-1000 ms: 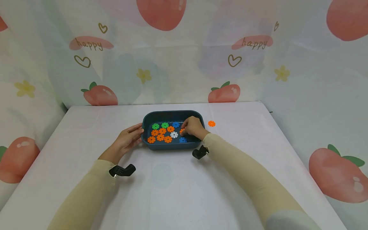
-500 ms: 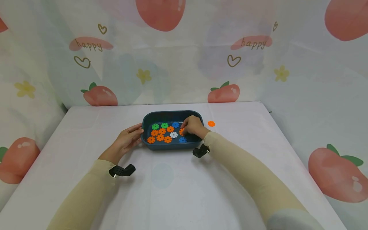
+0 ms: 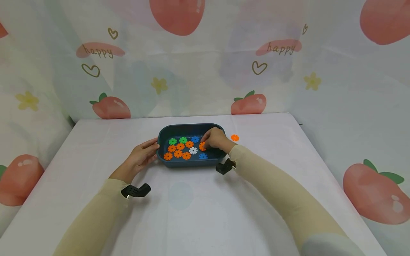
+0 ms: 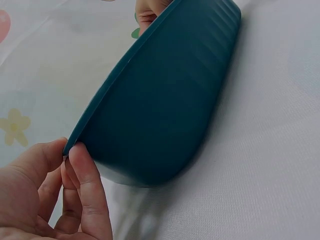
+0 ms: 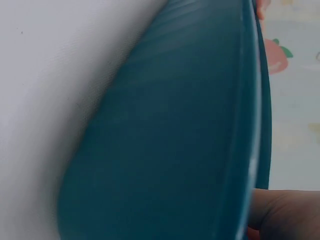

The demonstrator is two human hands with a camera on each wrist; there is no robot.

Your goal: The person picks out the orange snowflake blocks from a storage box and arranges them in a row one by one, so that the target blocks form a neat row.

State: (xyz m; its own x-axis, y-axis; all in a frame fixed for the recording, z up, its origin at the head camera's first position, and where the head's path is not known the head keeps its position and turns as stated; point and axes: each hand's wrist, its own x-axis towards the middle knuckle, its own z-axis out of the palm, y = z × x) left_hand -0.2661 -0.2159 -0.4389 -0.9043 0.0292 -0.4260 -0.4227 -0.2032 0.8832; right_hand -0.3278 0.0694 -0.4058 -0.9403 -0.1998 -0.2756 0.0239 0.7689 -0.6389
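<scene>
A dark teal rectangular tray (image 3: 189,163) stands on the table with its open side up. My left hand (image 3: 142,156) pinches its left rim between thumb and fingers, plainly seen in the left wrist view. Over the tray's right end reaches my right hand (image 3: 216,139), its curled fingers at an orange snowflake disc (image 3: 201,146) lying among the others; part of that disc is hidden. Flat in the tray lie several more orange discs (image 3: 178,153), two green discs (image 3: 173,141), two blue discs (image 3: 203,156) and one white disc (image 3: 193,150). In the right wrist view the tray wall hides my fingertips.
One loose orange disc (image 3: 235,137) lies on the white-covered table (image 3: 192,220), just right of the tray. Behind and at both sides hangs a printed cloth (image 3: 198,71) with peaches and hearts. A black wrist mount (image 3: 136,191) sits on each sleeve.
The right hand has shifted very slightly, and more of the orange disc at its fingertips now shows. The left hand stays on the rim. The head view drifts a little.
</scene>
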